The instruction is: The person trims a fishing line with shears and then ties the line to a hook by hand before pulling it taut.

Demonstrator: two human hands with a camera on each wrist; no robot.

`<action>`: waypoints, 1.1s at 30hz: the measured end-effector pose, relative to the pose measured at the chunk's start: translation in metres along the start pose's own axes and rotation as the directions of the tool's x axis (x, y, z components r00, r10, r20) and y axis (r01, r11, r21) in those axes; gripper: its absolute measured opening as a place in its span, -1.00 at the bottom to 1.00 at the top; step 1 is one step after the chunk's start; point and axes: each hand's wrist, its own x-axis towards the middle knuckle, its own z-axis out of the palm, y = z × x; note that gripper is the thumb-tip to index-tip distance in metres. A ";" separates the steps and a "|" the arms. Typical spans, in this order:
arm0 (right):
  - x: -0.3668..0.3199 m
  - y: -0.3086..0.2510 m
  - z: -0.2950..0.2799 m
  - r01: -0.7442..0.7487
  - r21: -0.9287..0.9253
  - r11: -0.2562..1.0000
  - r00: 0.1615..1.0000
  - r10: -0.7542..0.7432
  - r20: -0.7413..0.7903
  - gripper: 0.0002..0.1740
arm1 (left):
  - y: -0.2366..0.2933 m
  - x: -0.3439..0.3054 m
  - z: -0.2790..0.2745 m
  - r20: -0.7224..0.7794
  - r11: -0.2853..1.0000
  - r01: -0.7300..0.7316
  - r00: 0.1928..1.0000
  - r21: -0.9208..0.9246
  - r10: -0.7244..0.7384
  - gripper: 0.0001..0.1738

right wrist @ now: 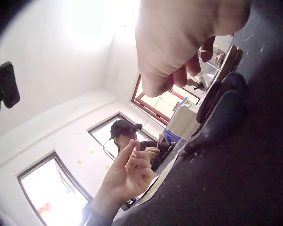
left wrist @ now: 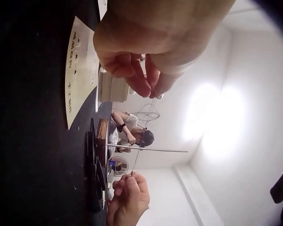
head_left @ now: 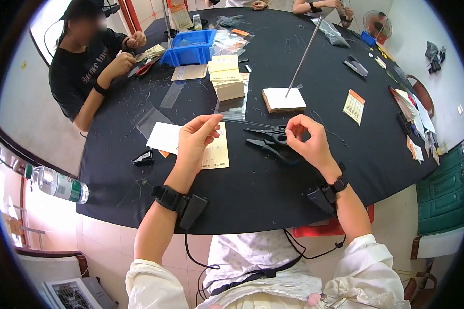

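A thin thread (head_left: 245, 122) runs between the two hands above the black table. My left hand (head_left: 196, 139) pinches one end between thumb and index finger, over a cream printed card (head_left: 219, 154). The right hand (head_left: 312, 144) pinches the other part with thumb and forefinger, just above the handles of black scissors (head_left: 260, 131). A second black-handled cutting tool (head_left: 263, 146) lies below them. In the left wrist view, small loops of thread (left wrist: 148, 113) show beside the left fingertips. The right wrist view hides the right fingertips' hold.
A metal rod (head_left: 305, 56) rises from a white-topped block (head_left: 283, 100). Stacked cream cards (head_left: 228, 85) and a blue basket (head_left: 191, 49) stand behind the hands. A black stapler-like object (head_left: 143, 158) and a bottle (head_left: 62, 186) are at left. People sit around the table.
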 end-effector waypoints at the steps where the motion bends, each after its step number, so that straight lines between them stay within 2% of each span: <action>1: 0.000 0.001 0.000 -0.003 0.001 1.000 1.000 0.003 0.001 -0.92 | 0.000 0.001 -0.001 -0.002 1.000 0.003 1.000 0.000 -0.003 -0.80; 7: 0.000 0.001 -0.002 -0.074 -0.075 0.994 0.997 0.076 0.025 -0.92 | -0.002 0.000 0.003 0.010 0.998 0.053 0.999 0.042 -0.054 -0.88; 10: 0.000 0.002 -0.001 -0.061 -0.017 0.998 0.998 0.062 0.022 -0.91 | 0.000 -0.001 0.005 -0.028 0.997 0.067 0.997 -0.033 -0.068 -0.91; 13: 0.000 0.004 -0.004 -0.068 0.006 0.998 0.995 0.067 0.078 -0.90 | -0.001 -0.001 0.005 -0.009 0.997 0.066 0.998 0.030 -0.066 -0.87; 15: 0.001 0.006 -0.007 -0.157 0.008 0.988 0.972 0.153 0.177 -0.89 | -0.004 0.000 0.003 0.025 0.998 -0.017 1.000 0.060 0.016 -0.79; 16: 0.001 0.005 -0.008 -0.159 0.006 0.987 0.972 0.156 0.176 -0.89 | -0.005 0.001 0.003 0.027 0.998 -0.015 1.000 0.059 0.014 -0.79; 18: 0.002 0.001 -0.011 -0.314 0.117 0.942 0.925 0.277 0.259 -0.88 | -0.005 0.002 0.002 0.029 0.995 -0.057 0.998 0.087 0.055 -0.76; 19: 0.002 0.001 -0.012 -0.316 0.116 0.942 0.925 0.279 0.259 -0.88 | -0.005 0.001 0.002 0.030 0.995 -0.055 0.998 0.086 0.053 -0.76; 21: 0.002 0.000 -0.013 -0.412 0.279 0.868 0.891 0.320 0.321 -0.91 | -0.004 0.001 0.001 0.061 0.990 -0.055 0.997 0.130 0.048 -0.82; 22: 0.003 -0.001 -0.015 -0.413 0.278 0.867 0.891 0.322 0.321 -0.91 | -0.004 0.000 0.001 0.061 0.990 -0.054 0.997 0.129 0.046 -0.82; 24: 0.005 -0.004 -0.022 -0.586 0.355 0.729 0.795 0.431 0.427 -0.87 | -0.003 0.000 0.002 0.088 0.989 -0.073 0.994 0.126 0.062 -0.80; 25: 0.005 -0.002 -0.023 -0.588 0.355 0.727 0.794 0.434 0.425 -0.87 | -0.003 0.000 0.002 0.090 0.990 -0.070 0.994 0.126 0.058 -0.80; 27: 0.005 0.003 -0.024 -0.625 0.439 0.646 0.761 0.379 0.526 -0.88 | -0.004 0.000 0.002 0.067 0.990 -0.063 0.996 0.129 0.055 -0.79; 33: 0.003 0.001 -0.021 -0.615 0.460 0.640 0.771 0.366 0.522 -0.88 | -0.001 -0.001 0.003 0.058 0.994 -0.055 0.997 0.099 0.050 -0.79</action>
